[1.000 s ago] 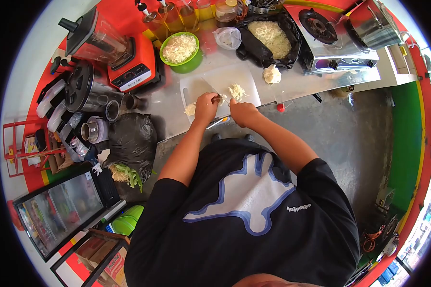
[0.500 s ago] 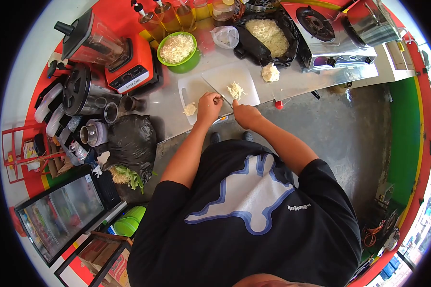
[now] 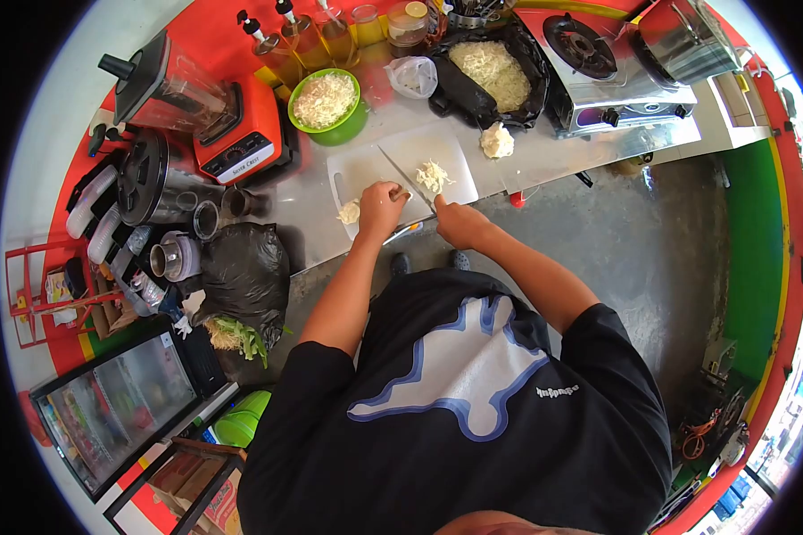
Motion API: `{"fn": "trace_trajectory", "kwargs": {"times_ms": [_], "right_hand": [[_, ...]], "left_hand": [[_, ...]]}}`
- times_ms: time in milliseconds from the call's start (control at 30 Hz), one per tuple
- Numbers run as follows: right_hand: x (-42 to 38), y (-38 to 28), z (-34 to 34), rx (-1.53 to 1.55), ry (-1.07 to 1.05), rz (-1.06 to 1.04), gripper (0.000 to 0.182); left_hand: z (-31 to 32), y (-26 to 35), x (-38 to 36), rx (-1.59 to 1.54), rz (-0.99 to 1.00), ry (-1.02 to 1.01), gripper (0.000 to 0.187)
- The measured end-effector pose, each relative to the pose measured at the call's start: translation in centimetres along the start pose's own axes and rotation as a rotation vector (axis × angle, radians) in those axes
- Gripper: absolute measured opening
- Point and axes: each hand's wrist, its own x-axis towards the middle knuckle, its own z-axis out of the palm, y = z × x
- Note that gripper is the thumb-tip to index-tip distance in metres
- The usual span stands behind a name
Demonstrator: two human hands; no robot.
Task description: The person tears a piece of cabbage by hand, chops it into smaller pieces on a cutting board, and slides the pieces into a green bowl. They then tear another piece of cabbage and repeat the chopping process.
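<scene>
My right hand is closed around the handle of a knife. Its blade slants up and left across a white cutting board. On the board's left half my left hand is curled, with a small brownish bit at its fingertips that I cannot make out. Right of the blade sits a little heap of pale shreds that look like cabbage. A pale chunk lies at the board's left edge, beside my left hand.
Behind the board stand a green bowl of shreds, a clear plastic bag and a black bag of shreds. A pale lump lies right of the board, near the gas stove. A red blender stands left.
My left hand has moved slightly left and down, away from the blade. The knife has shifted slightly and its blade now shows more fully between the hands.
</scene>
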Motion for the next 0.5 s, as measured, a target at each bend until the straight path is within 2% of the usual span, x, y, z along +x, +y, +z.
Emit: {"fn": "trace_trajectory", "kwargs": {"times_ms": [100, 167, 267, 500], "right_hand": [[0.0, -0.3, 0.0, -0.009, -0.002, -0.008, 0.028], [-0.4, -0.8, -0.4, -0.017, 0.003, -0.011, 0.028], [-0.9, -1.6, -0.9, -0.07, -0.01, -0.031, 0.028], [-0.8, -2.7, -1.8, -0.082, -0.06, -0.032, 0.033]], "left_hand": [[-0.1, 0.3, -0.1, -0.078, -0.098, -0.108, 0.015], [0.3, 0.2, -0.5, 0.072, 0.083, -0.013, 0.009], [0.8, 0.1, -0.8, 0.138, 0.143, 0.033, 0.006], [1.2, 1.0, -1.8, 0.234, 0.126, 0.083, 0.006]]}}
